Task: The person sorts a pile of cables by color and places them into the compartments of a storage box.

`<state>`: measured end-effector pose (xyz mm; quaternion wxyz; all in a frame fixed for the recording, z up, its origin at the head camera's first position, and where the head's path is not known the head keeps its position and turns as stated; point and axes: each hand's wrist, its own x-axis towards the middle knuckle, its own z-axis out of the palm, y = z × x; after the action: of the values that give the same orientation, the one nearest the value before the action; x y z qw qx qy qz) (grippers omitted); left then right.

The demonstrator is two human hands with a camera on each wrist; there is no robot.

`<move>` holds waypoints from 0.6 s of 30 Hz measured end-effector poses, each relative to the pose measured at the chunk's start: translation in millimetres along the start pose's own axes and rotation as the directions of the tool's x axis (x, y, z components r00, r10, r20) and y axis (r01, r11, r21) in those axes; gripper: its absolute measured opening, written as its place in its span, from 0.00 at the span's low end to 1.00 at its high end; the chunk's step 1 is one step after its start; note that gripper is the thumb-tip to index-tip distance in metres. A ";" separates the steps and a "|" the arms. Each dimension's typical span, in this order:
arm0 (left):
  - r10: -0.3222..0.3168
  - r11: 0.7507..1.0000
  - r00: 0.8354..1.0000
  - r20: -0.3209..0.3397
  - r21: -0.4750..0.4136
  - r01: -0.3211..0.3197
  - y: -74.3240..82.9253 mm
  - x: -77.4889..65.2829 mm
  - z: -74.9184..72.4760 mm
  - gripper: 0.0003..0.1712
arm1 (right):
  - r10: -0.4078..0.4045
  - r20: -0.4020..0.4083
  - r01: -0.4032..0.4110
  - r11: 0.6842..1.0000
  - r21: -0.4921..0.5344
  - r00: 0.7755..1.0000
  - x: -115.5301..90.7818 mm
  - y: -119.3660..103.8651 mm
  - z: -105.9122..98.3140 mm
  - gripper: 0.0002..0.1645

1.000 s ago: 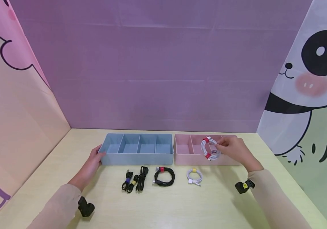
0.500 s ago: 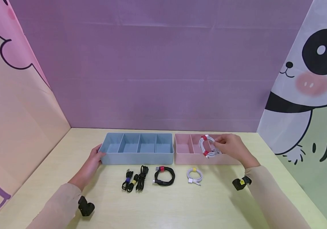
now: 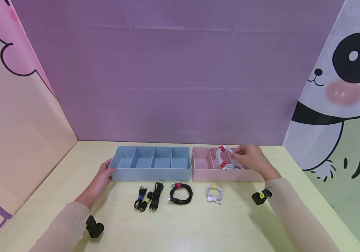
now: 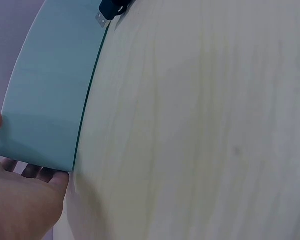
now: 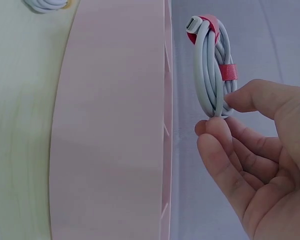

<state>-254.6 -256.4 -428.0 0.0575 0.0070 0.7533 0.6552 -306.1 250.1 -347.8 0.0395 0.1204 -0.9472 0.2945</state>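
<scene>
My right hand pinches a coiled white cable with two red straps. In the right wrist view, thumb and fingertips hold the coil's lower edge, beyond the box's rim. In the head view this coil is over the pink divided box. A bit of white cable shows by its lower right; whether it belongs to the same coil I cannot tell. My left hand grips the left end of the blue divided box. The left wrist view has its thumb at the rim and fingers against the end wall.
On the table before the boxes lie black bundled cables with purple and yellow straps, a round black cable with a red strap, and a white coil with a yellow strap. A purple backdrop rises behind.
My right hand has moved left and slightly up, taking the red-strapped white cable toward the pink box's left part. The left hand and the blue box stay in place.
</scene>
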 end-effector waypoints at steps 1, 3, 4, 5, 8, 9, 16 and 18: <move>0.002 1.000 1.000 0.000 -0.001 -0.002 0.3 0.1 -0.1 0.40 | 0.002 0.000 -0.002 1.000 0.001 1.000 1.0 -0.3 0.3 0.16; 0.005 1.000 1.000 -0.001 -0.007 -0.005 0.7 0.0 0.1 0.40 | 0.002 -0.004 -0.002 1.000 -0.005 1.000 2.9 -0.6 1.0 0.16; 0.008 1.000 1.000 -0.001 -0.010 -0.008 0.6 -0.4 0.3 0.40 | 0.005 -0.003 -0.005 1.000 -0.008 1.000 3.8 -0.6 1.6 0.16; 0.010 1.000 1.000 -0.001 -0.013 -0.010 0.6 -0.6 0.5 0.40 | 0.009 -0.002 -0.009 1.000 -0.013 1.000 4.4 -0.8 2.2 0.16; 0.007 1.000 1.000 -0.004 -0.012 -0.007 0.1 -0.8 0.7 0.39 | 0.031 0.005 -0.031 0.999 -0.028 0.999 6.5 -0.6 4.0 0.16; 0.006 1.000 1.000 -0.004 -0.010 -0.006 0.3 -0.8 0.6 0.40 | 0.039 0.007 -0.038 0.999 -0.034 0.999 7.1 -0.4 4.4 0.16; -0.004 1.000 1.000 -0.001 0.002 0.004 0.9 0.0 -0.5 0.40 | 0.070 0.017 -0.069 0.996 -0.053 0.997 10.2 0.9 5.0 0.18; -0.014 1.000 1.000 -0.003 0.002 0.014 1.5 0.8 -0.5 0.40 | 0.076 0.021 -0.075 0.996 -0.057 0.997 10.6 1.5 5.2 0.18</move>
<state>-255.6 -256.6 -426.6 0.0609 0.0010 0.7540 0.6540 -316.7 246.2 -351.3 0.0208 0.0868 -0.9594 0.2676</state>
